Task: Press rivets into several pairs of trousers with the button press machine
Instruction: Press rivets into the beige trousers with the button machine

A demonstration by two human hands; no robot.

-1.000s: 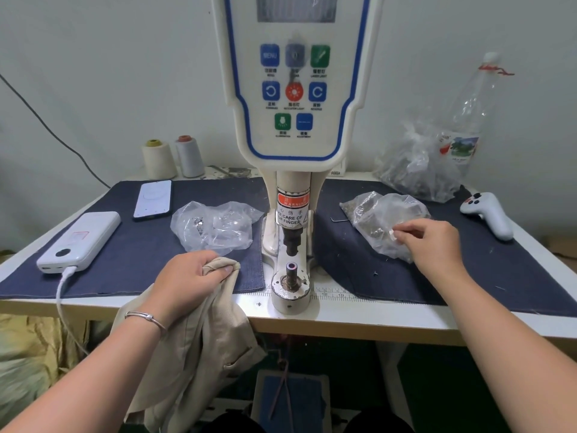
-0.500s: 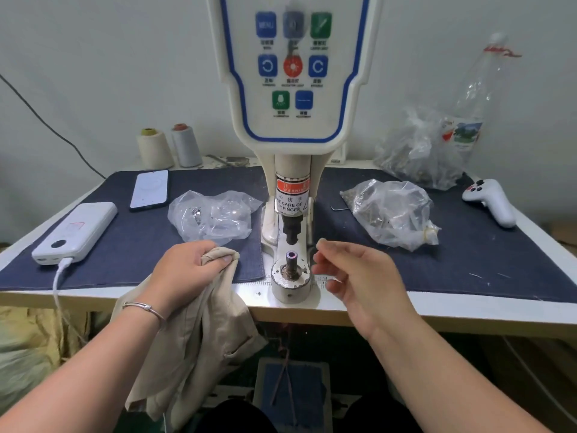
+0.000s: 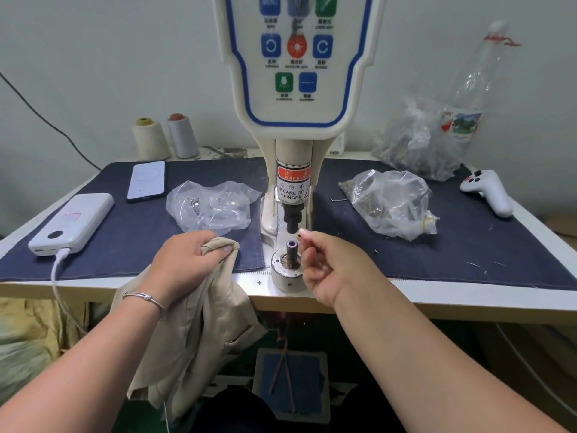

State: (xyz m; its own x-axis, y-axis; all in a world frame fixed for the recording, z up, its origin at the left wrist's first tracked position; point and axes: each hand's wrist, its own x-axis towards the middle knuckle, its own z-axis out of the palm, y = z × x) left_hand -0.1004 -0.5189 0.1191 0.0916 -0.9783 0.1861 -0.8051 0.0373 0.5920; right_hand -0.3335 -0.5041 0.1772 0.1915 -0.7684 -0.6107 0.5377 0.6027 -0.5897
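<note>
The button press machine (image 3: 298,98) stands at the table's middle, its black upper punch (image 3: 292,218) above the lower die post (image 3: 291,250). My left hand (image 3: 187,260) grips a bunched fold of beige trousers (image 3: 199,332), which hang over the table's front edge left of the die. My right hand (image 3: 327,264) pinches a small brass rivet (image 3: 300,232) between its fingertips, just right of the gap between punch and die. A clear bag of rivets (image 3: 390,204) lies to the right on the blue cloth.
A second clear bag (image 3: 212,206) lies left of the machine. Further left are a phone (image 3: 146,181) and a white power bank (image 3: 73,223) with cable. Thread cones (image 3: 150,139), a large bag (image 3: 418,142), a bottle and a white controller (image 3: 488,192) sit at the back and right. A foot pedal (image 3: 292,385) lies below.
My right hand left the right-hand bag and travelled left to the die, now holding a rivet beside the punch. My left hand kept its grip on the trousers.
</note>
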